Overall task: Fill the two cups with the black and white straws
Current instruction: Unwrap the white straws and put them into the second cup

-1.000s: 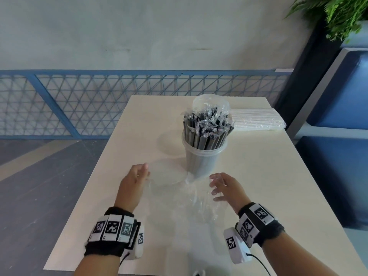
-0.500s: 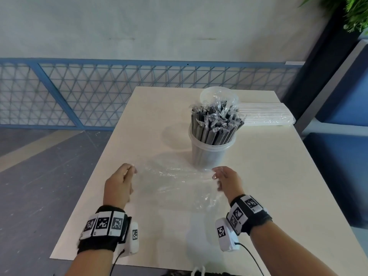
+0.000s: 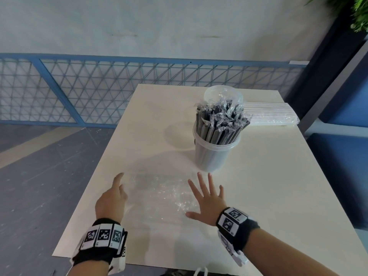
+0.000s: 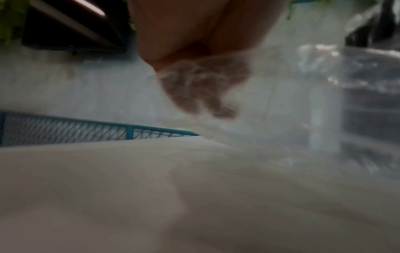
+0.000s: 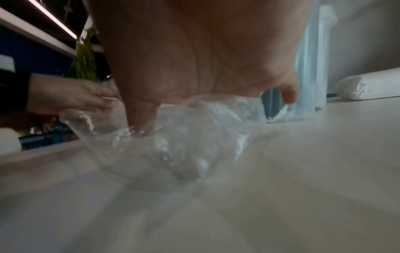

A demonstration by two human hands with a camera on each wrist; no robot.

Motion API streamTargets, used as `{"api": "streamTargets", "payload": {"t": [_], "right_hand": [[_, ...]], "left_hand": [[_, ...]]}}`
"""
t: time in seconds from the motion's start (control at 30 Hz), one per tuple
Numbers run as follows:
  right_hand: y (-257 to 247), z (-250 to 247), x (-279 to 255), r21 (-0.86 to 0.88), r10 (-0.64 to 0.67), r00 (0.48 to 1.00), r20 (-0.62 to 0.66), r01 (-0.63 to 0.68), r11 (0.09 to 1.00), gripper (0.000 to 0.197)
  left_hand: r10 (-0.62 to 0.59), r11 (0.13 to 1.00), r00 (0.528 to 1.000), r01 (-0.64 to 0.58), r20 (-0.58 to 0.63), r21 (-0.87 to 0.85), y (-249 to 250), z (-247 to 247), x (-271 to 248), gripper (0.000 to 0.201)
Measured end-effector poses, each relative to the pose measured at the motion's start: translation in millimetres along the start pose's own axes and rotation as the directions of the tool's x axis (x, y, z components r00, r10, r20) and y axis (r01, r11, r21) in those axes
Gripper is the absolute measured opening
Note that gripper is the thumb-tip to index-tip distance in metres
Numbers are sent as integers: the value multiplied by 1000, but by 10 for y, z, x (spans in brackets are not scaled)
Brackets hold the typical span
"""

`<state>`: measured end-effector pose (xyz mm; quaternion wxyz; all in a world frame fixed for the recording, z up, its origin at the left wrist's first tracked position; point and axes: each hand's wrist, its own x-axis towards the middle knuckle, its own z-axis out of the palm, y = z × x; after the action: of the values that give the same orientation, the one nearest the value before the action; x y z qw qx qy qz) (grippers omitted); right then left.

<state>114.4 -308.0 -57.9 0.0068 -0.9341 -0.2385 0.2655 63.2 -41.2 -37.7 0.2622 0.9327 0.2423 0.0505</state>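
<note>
Black straws [image 3: 220,124] were held upright in a cup [image 3: 213,154] beyond both hands; right hand [image 3: 207,200] was spread flat on a clear bag [image 3: 159,194], left hand [image 3: 111,200] relaxed, touching its edge.

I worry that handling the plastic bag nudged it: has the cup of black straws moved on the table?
No. The cup of black straws stands where it did, just in front of the empty cup and left of the pack of white straws.
</note>
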Motion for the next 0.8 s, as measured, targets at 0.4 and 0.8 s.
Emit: {"api": "streamTargets", "payload": {"t": [0.4,0.8], "right_hand": [[-57,70,99,18,55,988,144,-59,998,96],[481,54,-14,52,17,977,213,-28,998,125]], "left_hand": [[5,836,716,-387,698,390,518,571,-98,124],[-102,851,677,-320,729,416,117,252,168,155]]}}
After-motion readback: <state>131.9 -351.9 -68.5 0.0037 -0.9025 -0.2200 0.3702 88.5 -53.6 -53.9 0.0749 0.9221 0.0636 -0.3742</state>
